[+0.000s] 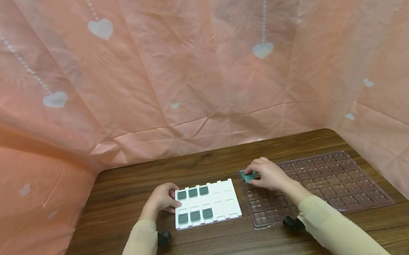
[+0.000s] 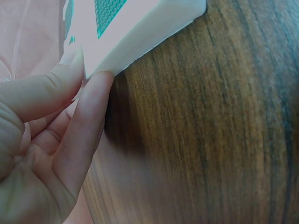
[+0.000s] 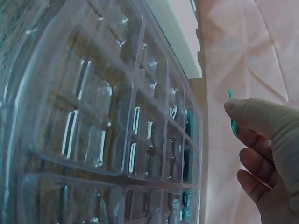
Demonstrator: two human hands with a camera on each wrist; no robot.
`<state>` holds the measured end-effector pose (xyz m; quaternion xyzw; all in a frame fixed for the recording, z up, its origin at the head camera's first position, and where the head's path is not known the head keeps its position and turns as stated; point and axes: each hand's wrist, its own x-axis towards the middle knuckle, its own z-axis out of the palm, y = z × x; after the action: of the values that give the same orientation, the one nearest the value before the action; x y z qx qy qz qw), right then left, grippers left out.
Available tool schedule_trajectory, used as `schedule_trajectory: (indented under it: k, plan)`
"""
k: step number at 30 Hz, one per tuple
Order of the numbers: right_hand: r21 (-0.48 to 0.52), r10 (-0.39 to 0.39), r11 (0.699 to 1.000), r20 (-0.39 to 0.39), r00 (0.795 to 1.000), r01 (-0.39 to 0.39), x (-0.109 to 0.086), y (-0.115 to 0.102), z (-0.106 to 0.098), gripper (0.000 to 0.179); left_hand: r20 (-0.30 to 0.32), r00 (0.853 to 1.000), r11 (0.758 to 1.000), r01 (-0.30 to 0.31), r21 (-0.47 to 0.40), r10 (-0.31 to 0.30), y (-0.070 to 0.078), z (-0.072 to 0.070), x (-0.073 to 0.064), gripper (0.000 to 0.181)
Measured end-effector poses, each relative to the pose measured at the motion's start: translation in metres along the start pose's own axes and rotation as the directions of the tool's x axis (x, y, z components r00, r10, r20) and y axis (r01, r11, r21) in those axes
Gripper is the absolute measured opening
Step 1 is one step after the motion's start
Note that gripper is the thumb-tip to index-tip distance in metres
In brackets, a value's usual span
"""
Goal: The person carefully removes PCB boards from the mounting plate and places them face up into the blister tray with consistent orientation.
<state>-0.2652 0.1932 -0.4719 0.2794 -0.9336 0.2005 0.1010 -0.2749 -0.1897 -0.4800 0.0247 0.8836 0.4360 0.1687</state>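
My left hand pinches the left edge of a white tray with slots. Close up, in the left wrist view, thumb and finger hold a corner of this white tray. Several dark green square chips lie in its left part, in two rows. My right hand is over the far left corner of a clear plastic tray with many compartments. Between thumb and finger it pinches a thin green square chip, seen edge-on in the right wrist view. More green pieces sit in compartments at that end.
Both trays rest on a brown wood-grain table, the clear one to the right of the white one. A pink curtain with white hearts hangs behind the table and along both sides. Black wrist devices sit beneath both forearms.
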Motion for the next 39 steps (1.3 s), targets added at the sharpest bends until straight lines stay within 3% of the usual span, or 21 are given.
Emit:
schedule_trajectory:
  k: [16,39]
  plan:
    - [0.015,0.014,1.0,0.078,0.997,-0.015,0.002,0.005,0.01,0.022,-0.003,1.0,1.0,-0.006,-0.003,0.006,-0.001,-0.001,0.001,0.049]
    - [-0.011,0.039,0.999,0.123,0.992,-0.038,0.003,0.003,0.018,0.021,-0.007,1.0,1.0,-0.009,0.0,0.009,-0.001,0.0,0.0,0.051]
